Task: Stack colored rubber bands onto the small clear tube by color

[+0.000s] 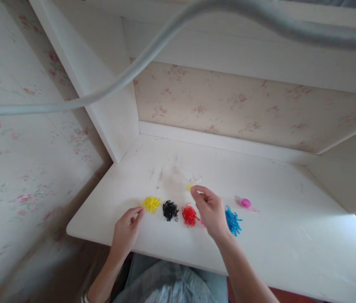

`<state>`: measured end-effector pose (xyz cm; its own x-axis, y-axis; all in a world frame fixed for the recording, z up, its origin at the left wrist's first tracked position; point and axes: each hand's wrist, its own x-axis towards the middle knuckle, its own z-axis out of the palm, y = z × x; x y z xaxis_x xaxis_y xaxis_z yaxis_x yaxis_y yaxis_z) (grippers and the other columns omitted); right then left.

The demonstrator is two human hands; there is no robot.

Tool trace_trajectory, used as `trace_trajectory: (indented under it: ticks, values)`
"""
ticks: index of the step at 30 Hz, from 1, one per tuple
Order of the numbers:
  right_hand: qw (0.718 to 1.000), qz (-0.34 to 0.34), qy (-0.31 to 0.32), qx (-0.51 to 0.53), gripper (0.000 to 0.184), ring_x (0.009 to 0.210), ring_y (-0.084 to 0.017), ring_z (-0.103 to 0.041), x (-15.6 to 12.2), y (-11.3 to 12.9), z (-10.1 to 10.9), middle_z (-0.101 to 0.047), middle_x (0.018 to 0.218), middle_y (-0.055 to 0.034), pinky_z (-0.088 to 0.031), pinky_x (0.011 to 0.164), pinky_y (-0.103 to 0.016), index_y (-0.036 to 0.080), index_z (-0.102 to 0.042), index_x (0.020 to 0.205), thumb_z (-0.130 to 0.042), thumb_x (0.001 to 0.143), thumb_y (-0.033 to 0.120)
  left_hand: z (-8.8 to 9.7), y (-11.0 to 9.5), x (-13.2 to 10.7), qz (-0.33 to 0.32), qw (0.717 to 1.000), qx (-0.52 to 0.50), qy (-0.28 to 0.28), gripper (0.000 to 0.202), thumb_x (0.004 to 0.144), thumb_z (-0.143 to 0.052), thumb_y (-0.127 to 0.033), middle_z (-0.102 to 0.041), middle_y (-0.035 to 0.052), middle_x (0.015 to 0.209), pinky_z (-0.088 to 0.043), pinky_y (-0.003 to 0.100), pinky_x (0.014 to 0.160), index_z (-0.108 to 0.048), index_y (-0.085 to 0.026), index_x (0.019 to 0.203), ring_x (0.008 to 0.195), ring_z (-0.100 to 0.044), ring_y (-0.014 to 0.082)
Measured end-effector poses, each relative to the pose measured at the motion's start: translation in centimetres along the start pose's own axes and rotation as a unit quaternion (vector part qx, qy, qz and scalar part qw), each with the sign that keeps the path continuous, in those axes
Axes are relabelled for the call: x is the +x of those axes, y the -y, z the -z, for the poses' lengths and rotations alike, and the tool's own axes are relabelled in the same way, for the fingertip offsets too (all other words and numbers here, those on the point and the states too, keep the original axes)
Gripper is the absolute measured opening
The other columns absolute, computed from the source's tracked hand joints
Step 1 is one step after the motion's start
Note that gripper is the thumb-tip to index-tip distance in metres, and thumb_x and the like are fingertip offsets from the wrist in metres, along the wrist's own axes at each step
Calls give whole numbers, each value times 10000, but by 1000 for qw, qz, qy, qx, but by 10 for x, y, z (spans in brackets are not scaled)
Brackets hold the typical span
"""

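On the white desk (279, 235) lie small heaps of tiny elastic bands in a row: yellow (151, 204), black (170, 210), red (189, 215) and blue (233, 222). My left hand (127, 229) rests on the desk with its fingertips pinched together right next to the yellow heap. My right hand (208, 210) hovers between the red and blue heaps, its fingers pinched on a small yellow band (190, 186). A clear little container (196, 178) lies just beyond that hand. A pink lid or cap (245, 203) lies to the right.
The desk sits in a white alcove with a side panel (111, 105) at left and floral wallpaper (244, 105) behind. A grey cable (152, 50) hangs blurred across the top of the view. My lap shows below the desk edge.
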<state>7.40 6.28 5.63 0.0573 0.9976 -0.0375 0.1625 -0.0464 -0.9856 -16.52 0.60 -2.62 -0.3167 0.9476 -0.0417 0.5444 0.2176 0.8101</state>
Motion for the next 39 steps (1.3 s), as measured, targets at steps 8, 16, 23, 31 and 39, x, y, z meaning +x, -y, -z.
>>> trace_trajectory:
  ticks: [8, 16, 23, 31, 39]
  values:
    - [987, -9, -94, 130, 409, 403, -40, -198, 54, 10, 36, -293, 480, 106, -107, 364, -193, 145, -643, 912, -718, 684, 477, -5, 6, -2, 27, 999, -35, -1, 435, 812, -483, -544, -557, -36, 530, -399, 230, 451, -655, -200, 1016, 467, -508, 135]
    - [991, -48, -54, 109, 406, 403, -36, -197, 56, -3, 27, -329, 483, 102, -125, 374, -195, 156, -659, 911, -710, 686, 490, -8, 12, 0, 16, 1000, -23, -1, 413, 808, -497, -534, -672, 4, 749, -428, 236, 505, -660, -210, 1005, 550, -552, 137]
    - [998, -23, -59, 11, 404, 447, -58, -280, 62, -4, 26, -409, 508, 65, -180, 412, -204, 147, -695, 855, -687, 682, 512, -9, 11, 0, 12, 1000, -21, -5, 399, 805, -509, -547, -672, 7, 831, -444, 242, 543, -655, -221, 981, 590, -559, 137]
    - [997, -17, -63, -36, 386, 470, -73, -296, 65, -9, 29, -432, 533, 49, -194, 418, -214, 159, -719, 869, -670, 681, 492, -10, 8, -1, 9, 1000, -11, -17, 415, 810, -489, -554, -611, -16, 638, -414, 243, 519, -655, -200, 951, 534, -528, 140]
    - [997, -17, -55, 44, 355, 433, -56, -256, 58, -1, 35, -378, 489, 78, -167, 405, -199, 161, -683, 841, -690, 675, 474, -9, 5, -4, 21, 999, -21, -23, 435, 792, -510, -563, -632, -5, 654, -418, 238, 489, -661, -191, 957, 502, -525, 130]
